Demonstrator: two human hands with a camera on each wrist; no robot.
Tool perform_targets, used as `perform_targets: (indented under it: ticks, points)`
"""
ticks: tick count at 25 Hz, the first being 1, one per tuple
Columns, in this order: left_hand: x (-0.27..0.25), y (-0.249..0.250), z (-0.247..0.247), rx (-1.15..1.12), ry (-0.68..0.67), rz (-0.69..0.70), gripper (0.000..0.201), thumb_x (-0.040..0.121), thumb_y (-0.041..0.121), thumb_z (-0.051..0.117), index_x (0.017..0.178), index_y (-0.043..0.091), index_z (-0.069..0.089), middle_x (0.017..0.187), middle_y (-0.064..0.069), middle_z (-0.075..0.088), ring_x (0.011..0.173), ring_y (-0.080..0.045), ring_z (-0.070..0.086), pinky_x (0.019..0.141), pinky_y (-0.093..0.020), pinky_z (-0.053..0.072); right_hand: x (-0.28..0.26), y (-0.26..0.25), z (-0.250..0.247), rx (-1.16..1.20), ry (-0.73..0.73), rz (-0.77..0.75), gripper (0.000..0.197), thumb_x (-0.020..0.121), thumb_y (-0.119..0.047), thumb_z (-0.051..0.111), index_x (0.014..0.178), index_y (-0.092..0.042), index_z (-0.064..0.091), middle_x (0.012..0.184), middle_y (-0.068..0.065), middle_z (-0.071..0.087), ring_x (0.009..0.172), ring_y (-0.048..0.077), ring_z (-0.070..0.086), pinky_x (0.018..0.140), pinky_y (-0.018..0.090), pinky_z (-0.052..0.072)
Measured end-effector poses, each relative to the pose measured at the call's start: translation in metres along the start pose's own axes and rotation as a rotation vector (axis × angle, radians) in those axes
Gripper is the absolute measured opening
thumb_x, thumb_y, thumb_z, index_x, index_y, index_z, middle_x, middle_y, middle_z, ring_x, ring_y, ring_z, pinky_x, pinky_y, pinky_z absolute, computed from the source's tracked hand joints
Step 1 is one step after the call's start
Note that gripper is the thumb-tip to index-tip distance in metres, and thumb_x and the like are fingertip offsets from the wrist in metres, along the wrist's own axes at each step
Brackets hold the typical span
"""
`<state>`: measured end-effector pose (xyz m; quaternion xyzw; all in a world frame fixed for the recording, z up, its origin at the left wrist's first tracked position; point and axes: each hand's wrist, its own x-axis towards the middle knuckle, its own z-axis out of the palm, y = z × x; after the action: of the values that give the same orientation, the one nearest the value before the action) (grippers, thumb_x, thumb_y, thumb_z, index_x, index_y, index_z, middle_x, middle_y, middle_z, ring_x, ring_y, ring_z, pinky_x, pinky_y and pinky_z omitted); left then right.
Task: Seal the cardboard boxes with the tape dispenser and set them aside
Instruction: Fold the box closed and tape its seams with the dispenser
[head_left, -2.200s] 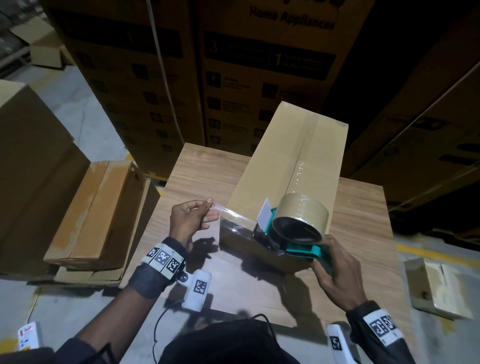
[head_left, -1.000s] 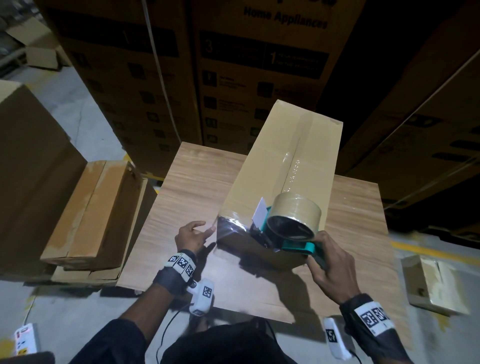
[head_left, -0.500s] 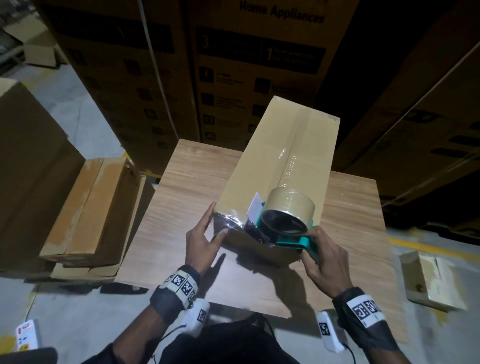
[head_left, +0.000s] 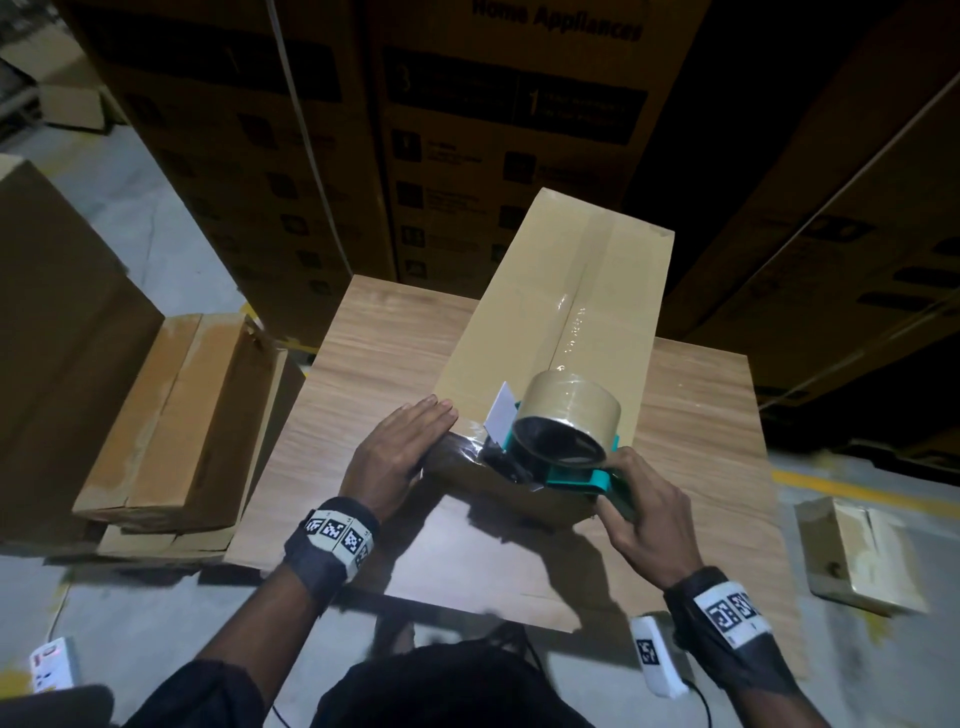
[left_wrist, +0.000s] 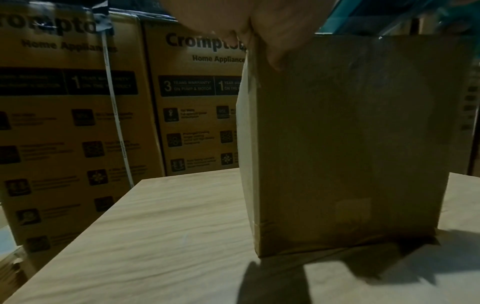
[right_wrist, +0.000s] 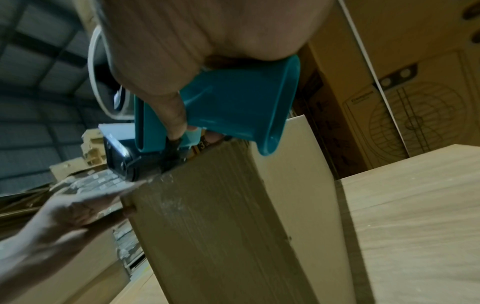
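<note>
A long tan cardboard box (head_left: 561, 312) lies on a wooden table (head_left: 363, 364), with clear tape along its top seam. My right hand (head_left: 644, 512) grips the teal handle of a tape dispenser (head_left: 566, 436) that carries a brown tape roll and sits at the box's near top edge. My left hand (head_left: 402, 447) lies flat with straight fingers on the box's near left corner, pressing a strip of tape (head_left: 462, 452) down over the edge. The right wrist view shows the dispenser (right_wrist: 233, 102) against the box end (right_wrist: 207, 226).
Tall stacks of printed appliance cartons (head_left: 467, 130) stand right behind the table. Flat cardboard boxes (head_left: 176, 426) lie stacked on the floor to the left, beside a large carton (head_left: 57, 338). A small taped box (head_left: 857, 551) sits on the floor at right.
My left hand let go of the pulled-out tape end, moved right to the box corner and now lies flat on it. The dispenser stayed at the box's near edge.
</note>
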<state>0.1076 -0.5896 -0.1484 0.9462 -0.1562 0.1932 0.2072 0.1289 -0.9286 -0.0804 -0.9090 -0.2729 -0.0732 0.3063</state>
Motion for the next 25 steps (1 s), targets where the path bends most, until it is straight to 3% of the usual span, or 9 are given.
perform_targets:
  ticks: [4, 7, 10, 13, 15, 18, 21, 25]
  points:
    - [0.001, 0.000, -0.004, 0.024, -0.012, 0.000, 0.084, 0.065, -0.024, 0.069, 0.142, 0.007, 0.059, 0.147, -0.009, 0.058, 0.140, -0.023, 0.050, 0.126, -0.029, 0.022, -0.003, 0.003, -0.015, -0.004, -0.027, 0.036, 0.043, 0.079, -0.017, 0.066, 0.114, -0.038, 0.053, 0.107, -0.026, 0.058, 0.077, 0.004, 0.057, 0.058, 0.032, 0.053]
    - [0.001, -0.001, -0.003, 0.042, -0.029, -0.009, 0.088, 0.062, -0.023, 0.074, 0.143, 0.008, 0.058, 0.149, -0.008, 0.056, 0.141, -0.020, 0.048, 0.126, -0.027, 0.017, -0.023, 0.016, -0.036, -0.001, -0.045, 0.101, 0.048, 0.079, -0.011, 0.073, 0.111, -0.041, 0.053, 0.107, -0.035, 0.056, 0.086, -0.004, 0.058, 0.062, 0.024, 0.050]
    - [0.001, -0.003, -0.001, 0.042, -0.031, -0.003, 0.087, 0.063, -0.025, 0.072, 0.142, 0.008, 0.059, 0.148, -0.008, 0.057, 0.140, -0.022, 0.049, 0.126, -0.027, 0.018, -0.048, 0.028, -0.055, -0.015, -0.015, 0.159, 0.045, 0.078, -0.010, 0.073, 0.108, -0.037, 0.054, 0.101, -0.025, 0.060, 0.082, 0.001, 0.058, 0.061, 0.028, 0.050]
    - [0.001, -0.005, -0.003, 0.052, -0.043, 0.032, 0.085, 0.064, -0.024, 0.072, 0.143, 0.006, 0.058, 0.147, -0.010, 0.057, 0.139, -0.025, 0.051, 0.126, -0.030, 0.020, -0.062, 0.035, -0.066, 0.002, 0.012, 0.183, 0.059, 0.074, 0.008, 0.082, 0.111, -0.030, 0.058, 0.101, -0.014, 0.065, 0.083, 0.005, 0.059, 0.065, 0.025, 0.050]
    - [0.001, -0.005, -0.005, 0.061, -0.057, 0.033, 0.088, 0.062, -0.022, 0.075, 0.143, 0.006, 0.058, 0.148, -0.010, 0.057, 0.139, -0.026, 0.051, 0.126, -0.030, 0.019, -0.061, 0.036, -0.069, -0.001, -0.006, 0.170, 0.060, 0.072, 0.010, 0.083, 0.109, -0.031, 0.058, 0.100, -0.016, 0.065, 0.085, 0.001, 0.061, 0.067, 0.024, 0.050]
    - [0.001, -0.003, -0.005, 0.066, -0.078, 0.014, 0.091, 0.059, -0.018, 0.081, 0.143, 0.006, 0.058, 0.147, -0.011, 0.057, 0.138, -0.027, 0.052, 0.126, -0.029, 0.017, -0.060, 0.039, -0.064, -0.023, -0.007, 0.167, 0.058, 0.075, 0.005, 0.084, 0.108, -0.035, 0.057, 0.104, -0.022, 0.064, 0.085, 0.009, 0.065, 0.066, 0.038, 0.057]
    - [-0.003, -0.001, -0.001, 0.057, -0.068, 0.012, 0.079, 0.072, -0.011, 0.077, 0.146, 0.008, 0.055, 0.153, -0.007, 0.051, 0.143, -0.025, 0.046, 0.127, -0.030, 0.018, -0.064, 0.047, -0.057, 0.007, -0.002, 0.187, 0.057, 0.077, 0.003, 0.082, 0.111, -0.035, 0.058, 0.108, -0.021, 0.064, 0.085, 0.018, 0.067, 0.066, 0.047, 0.059]
    - [-0.006, 0.016, 0.009, 0.122, 0.012, 0.022, 0.051, 0.097, 0.021, 0.056, 0.146, 0.009, 0.053, 0.154, -0.008, 0.047, 0.143, -0.027, 0.044, 0.127, -0.035, 0.017, -0.065, 0.045, -0.058, 0.006, 0.022, 0.169, 0.055, 0.078, 0.004, 0.081, 0.110, -0.035, 0.057, 0.104, -0.016, 0.064, 0.081, 0.020, 0.066, 0.063, 0.044, 0.058]
